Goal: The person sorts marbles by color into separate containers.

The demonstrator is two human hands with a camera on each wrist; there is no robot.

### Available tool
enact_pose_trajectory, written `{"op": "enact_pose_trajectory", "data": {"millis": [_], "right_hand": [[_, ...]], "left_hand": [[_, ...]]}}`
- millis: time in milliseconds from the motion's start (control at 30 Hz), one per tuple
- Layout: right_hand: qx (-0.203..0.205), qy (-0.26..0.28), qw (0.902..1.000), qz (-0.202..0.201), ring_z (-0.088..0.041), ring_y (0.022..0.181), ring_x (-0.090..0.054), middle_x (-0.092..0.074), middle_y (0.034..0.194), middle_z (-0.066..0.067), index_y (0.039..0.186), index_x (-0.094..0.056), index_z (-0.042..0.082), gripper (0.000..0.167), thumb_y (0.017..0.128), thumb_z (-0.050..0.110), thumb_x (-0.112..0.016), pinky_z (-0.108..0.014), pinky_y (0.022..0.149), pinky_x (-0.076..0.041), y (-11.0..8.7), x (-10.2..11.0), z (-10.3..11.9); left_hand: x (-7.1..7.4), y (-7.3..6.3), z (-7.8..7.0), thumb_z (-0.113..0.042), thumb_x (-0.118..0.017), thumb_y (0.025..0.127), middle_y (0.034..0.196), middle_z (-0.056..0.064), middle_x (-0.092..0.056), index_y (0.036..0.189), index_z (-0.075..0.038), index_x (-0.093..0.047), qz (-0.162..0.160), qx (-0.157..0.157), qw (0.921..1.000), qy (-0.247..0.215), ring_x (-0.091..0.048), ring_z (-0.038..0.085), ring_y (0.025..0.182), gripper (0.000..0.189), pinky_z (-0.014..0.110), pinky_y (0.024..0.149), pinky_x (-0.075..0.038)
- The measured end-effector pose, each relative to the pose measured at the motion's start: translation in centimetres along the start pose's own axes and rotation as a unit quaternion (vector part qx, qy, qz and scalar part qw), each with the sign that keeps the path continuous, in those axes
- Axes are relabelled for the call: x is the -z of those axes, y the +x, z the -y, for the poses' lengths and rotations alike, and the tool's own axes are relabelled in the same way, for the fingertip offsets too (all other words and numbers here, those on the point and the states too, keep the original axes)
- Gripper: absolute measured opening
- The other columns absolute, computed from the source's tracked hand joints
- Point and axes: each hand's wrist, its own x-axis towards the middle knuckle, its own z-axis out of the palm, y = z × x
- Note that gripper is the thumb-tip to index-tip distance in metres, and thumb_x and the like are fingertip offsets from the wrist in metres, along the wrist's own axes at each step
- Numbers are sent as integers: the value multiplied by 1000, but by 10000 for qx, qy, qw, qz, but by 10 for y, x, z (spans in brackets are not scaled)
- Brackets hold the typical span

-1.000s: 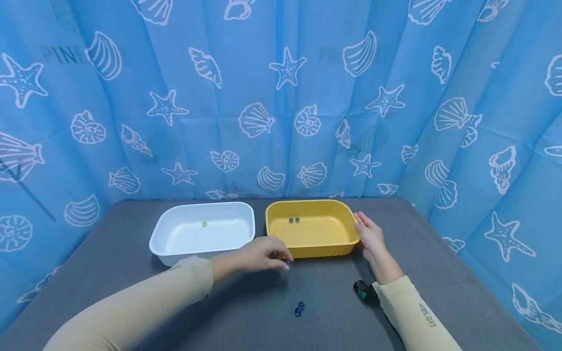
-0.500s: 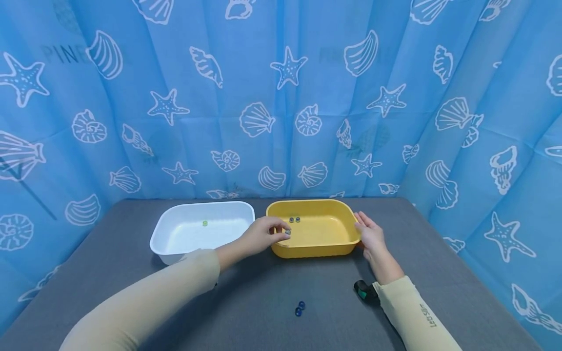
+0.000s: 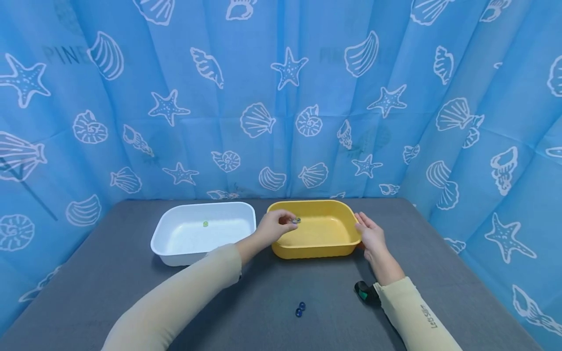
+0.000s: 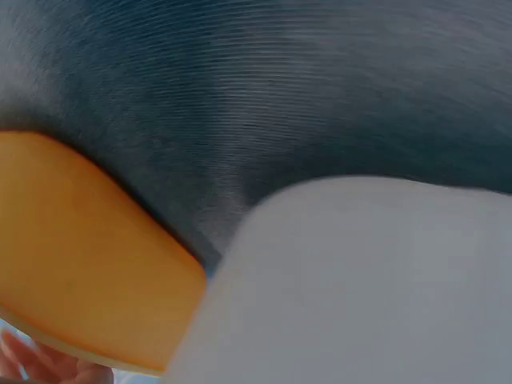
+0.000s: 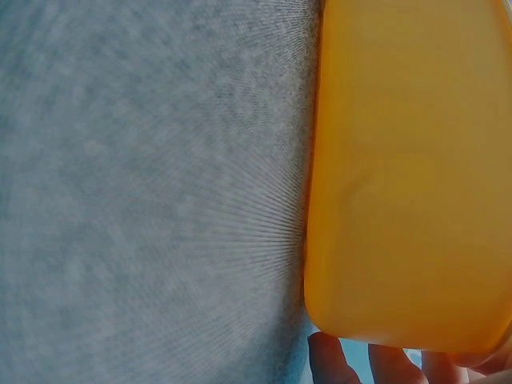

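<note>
My left hand [image 3: 275,225] reaches over the near left side of the yellow basin [image 3: 322,251]. Its thumb and fingertips pinch a small blue bead [image 3: 294,222] just above the basin floor. Right beside the fingertips lies another bead [image 3: 298,220], while the fingers cover part of the floor there. My right hand [image 3: 372,237] rests against the basin's right end, fingers fairly straight along the outer wall and thumb by the rim. The right wrist view shows fingertips [image 5: 328,356] touching the end wall. Two dark blue beads [image 3: 300,309] lie together on the grey cloth in front.
Left of the yellow basin stands a white basin [image 3: 175,261] with a small green bead [image 3: 205,224] inside. A black strap with a green patch [image 3: 363,291] lies by my right wrist. Behind the table hangs a blue shell-print curtain [image 3: 281,146].
My left hand has lifted a blue bead from the cloth near the yellow basin's front wall and carried it over the rim into the basin. The right hand has stayed in place.
</note>
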Motion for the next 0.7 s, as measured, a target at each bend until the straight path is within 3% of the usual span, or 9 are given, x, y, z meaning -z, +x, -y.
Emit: {"op": "enact_pose_trajectory", "data": {"millis": [267,367,467,600,700], "right_hand": [[25,-51,10000,36,-18,144,-24,-24,158,-1,156,-16,16,54,107,16,-37,-37,112,-29,0,2,0],[11,-45,10000,6,-18,144,-24,-24,158,-1,156,-17,16,54,107,16,-37,-37,112,-29,-1,2,0],[6,-57,10000,4,-18,144,-24,-24,158,-1,156,-17,16,53,107,17,-37,-37,112,-29,-1,2,-1],[19,-83,10000,36,-19,144,-23,-23,158,0,156,-16,16,53,107,16,-36,-39,112,-29,-1,2,-1],[21,-77,10000,41,-19,144,-23,-23,158,-1,156,-16,16,53,107,16,-36,-38,112,-29,-1,1,-1]], "left_hand": [[-14,17,-4,-12,-75,87,81,3,-56,104,-2,-72,-16,694,9975,118,-50,18,77,21,25,63,-42],[-19,22,-8,-16,-77,84,82,2,-55,100,-7,-73,6,1017,9938,458,-48,17,75,19,27,65,-40],[-25,22,-12,-21,-79,83,83,0,-58,95,-14,-74,61,1216,9877,983,-50,16,74,16,34,76,-41],[-31,24,-10,-23,-80,81,105,-1,-66,91,-16,-74,210,1365,9805,1397,-52,15,72,13,32,77,-42],[-34,27,-3,-20,-81,80,119,1,-64,88,-15,-73,267,1653,9785,1204,-51,15,71,12,27,63,-41]]}}
